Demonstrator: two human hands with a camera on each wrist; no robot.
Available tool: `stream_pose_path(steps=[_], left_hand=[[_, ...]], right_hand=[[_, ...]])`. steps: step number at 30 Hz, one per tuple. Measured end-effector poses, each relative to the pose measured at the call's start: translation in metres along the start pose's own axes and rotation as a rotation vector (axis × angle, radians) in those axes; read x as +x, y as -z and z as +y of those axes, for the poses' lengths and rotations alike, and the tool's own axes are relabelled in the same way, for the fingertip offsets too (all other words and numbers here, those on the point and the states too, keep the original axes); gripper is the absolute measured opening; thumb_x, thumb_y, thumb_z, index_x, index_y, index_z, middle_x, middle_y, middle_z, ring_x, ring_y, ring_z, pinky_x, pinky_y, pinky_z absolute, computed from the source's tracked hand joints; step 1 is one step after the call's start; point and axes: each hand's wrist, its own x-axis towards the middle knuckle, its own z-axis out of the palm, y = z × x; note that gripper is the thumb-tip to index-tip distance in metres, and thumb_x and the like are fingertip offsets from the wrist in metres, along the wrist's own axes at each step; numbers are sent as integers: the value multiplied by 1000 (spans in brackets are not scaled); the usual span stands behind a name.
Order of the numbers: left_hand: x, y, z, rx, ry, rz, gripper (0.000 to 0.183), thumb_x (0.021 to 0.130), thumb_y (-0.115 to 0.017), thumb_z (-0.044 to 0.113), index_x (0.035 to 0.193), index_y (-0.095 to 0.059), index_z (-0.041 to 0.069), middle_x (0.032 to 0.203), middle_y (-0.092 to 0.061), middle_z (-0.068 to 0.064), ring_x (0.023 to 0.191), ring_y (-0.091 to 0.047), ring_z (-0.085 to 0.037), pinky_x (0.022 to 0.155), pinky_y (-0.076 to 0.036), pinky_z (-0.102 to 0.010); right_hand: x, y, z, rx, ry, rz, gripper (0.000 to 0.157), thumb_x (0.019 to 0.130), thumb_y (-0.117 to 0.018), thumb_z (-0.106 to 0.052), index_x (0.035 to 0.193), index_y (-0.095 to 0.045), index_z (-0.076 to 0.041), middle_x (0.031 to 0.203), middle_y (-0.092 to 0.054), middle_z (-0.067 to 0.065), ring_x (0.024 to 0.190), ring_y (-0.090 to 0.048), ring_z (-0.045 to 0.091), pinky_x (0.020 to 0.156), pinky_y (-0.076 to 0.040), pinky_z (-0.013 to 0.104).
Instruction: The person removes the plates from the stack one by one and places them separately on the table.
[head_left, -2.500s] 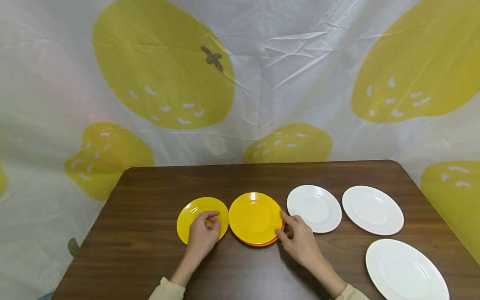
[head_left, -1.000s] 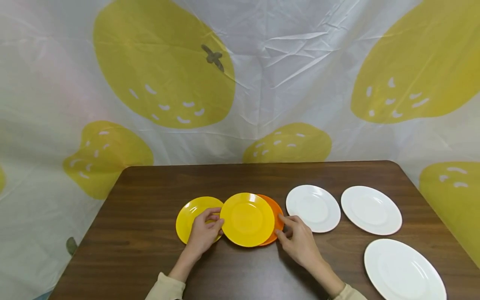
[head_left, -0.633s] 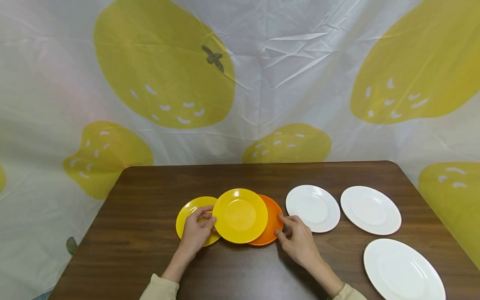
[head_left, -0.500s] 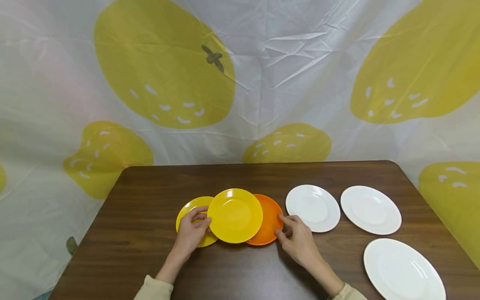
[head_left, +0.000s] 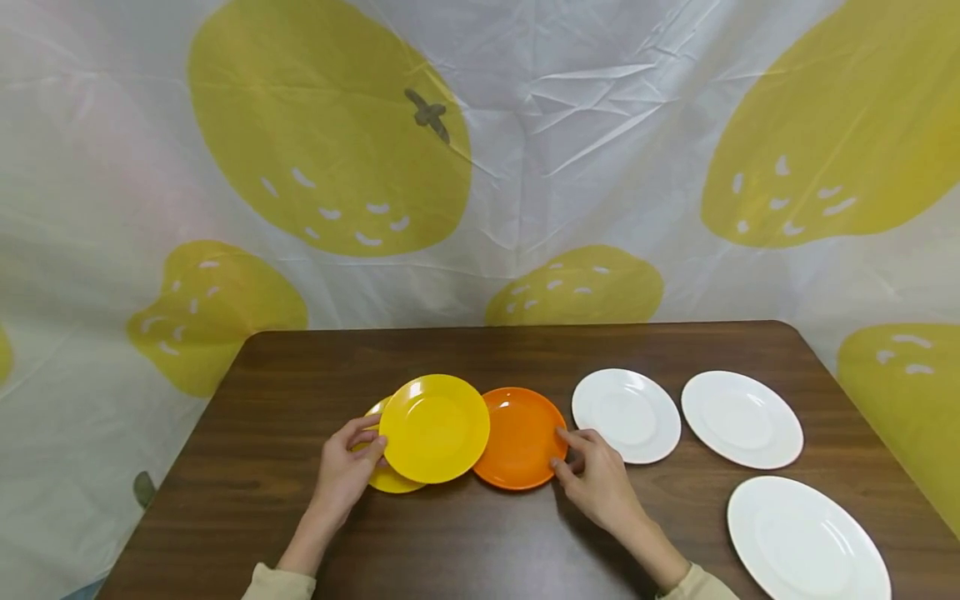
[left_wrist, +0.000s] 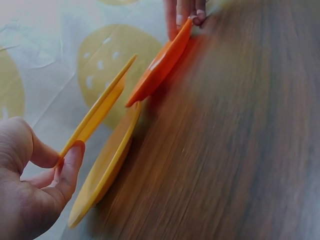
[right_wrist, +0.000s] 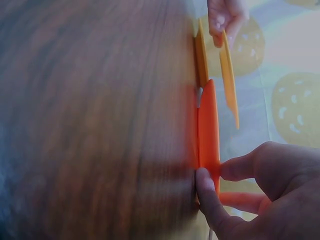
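My left hand (head_left: 347, 467) pinches the left rim of a yellow plate (head_left: 437, 429) between thumb and fingers. In the left wrist view that held plate (left_wrist: 102, 107) hangs in the air above a second yellow plate (left_wrist: 107, 165). The lower yellow plate (head_left: 393, 481) rests on the table, mostly covered in the head view. Just right of it lies an orange plate (head_left: 523, 442). My right hand (head_left: 600, 479) has thumb and fingers on the orange plate's right rim, and the right wrist view shows them gripping its edge (right_wrist: 210, 145).
Three white plates stand to the right: a round one (head_left: 626, 417) beside the orange plate, an oval one (head_left: 742, 419) farther right, and a larger oval one (head_left: 808, 537) at the front right. The dark wooden table (head_left: 480, 550) backs onto a lemon-print cloth (head_left: 495, 167).
My left hand has taken the upper yellow plate off the orange one, lifted it and carried it left, over the other yellow plate. The right hand has stayed at the orange rim.
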Motion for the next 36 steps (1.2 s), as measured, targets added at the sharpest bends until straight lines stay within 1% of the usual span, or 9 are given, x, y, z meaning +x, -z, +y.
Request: stream_pose_path(steps=[3,8,13,19,28,33,36], left_hand=[[1,7,-1,-4,10,13,36,96,-61,-3,132,-60,-6,108,-65,-20,79,-68,-8,68,-60,-18],[0,17,-2,0,18,25,37,98,-60,-1,134,-57,-6,104,-66,-15,78,-67,-3,69,-60,-17],[-1,27,-3,-19,27,36,38,99,-58,-1,136,-55,-7,104,-67,-11,78,-66,-2,70,-60,-17],[1,41,-2,-16,14,49,38,100,-58,1,137,-54,-7,105,-67,-9,80,-67,-2,73,-61,-18],[1,61,-2,-49,22,121,39,99,-58,-1,137,-53,-8,89,-66,11,77,-65,-1,72,-61,-16],[-3,70,-5,-50,52,154,39,100,-57,0,139,-52,-7,83,-65,18,76,-65,0,71,-60,-15],[-5,75,-9,-48,75,169,40,101,-56,1,140,-51,-7,83,-65,19,76,-65,0,72,-60,-16]], right_hand=[[0,0,-1,8,2,-3,40,81,-79,-3,120,-72,4,106,-68,14,64,-63,5,67,-54,25],[0,0,0,8,1,-3,38,81,-80,-2,118,-73,4,106,-68,14,64,-64,5,68,-56,25],[1,0,1,9,0,-4,38,81,-80,-3,118,-73,4,106,-68,15,63,-65,5,68,-56,24],[0,0,1,16,-12,-19,38,81,-79,-3,119,-73,3,107,-68,14,64,-65,5,68,-56,24],[0,0,1,17,8,-3,37,82,-79,-4,118,-73,3,106,-68,15,63,-65,5,68,-57,25],[-1,-1,2,19,20,6,36,82,-79,-3,117,-74,3,106,-68,15,64,-67,6,68,-57,26],[-1,-1,3,21,24,8,36,82,-79,-3,117,-74,2,107,-68,14,64,-67,6,69,-58,27]])
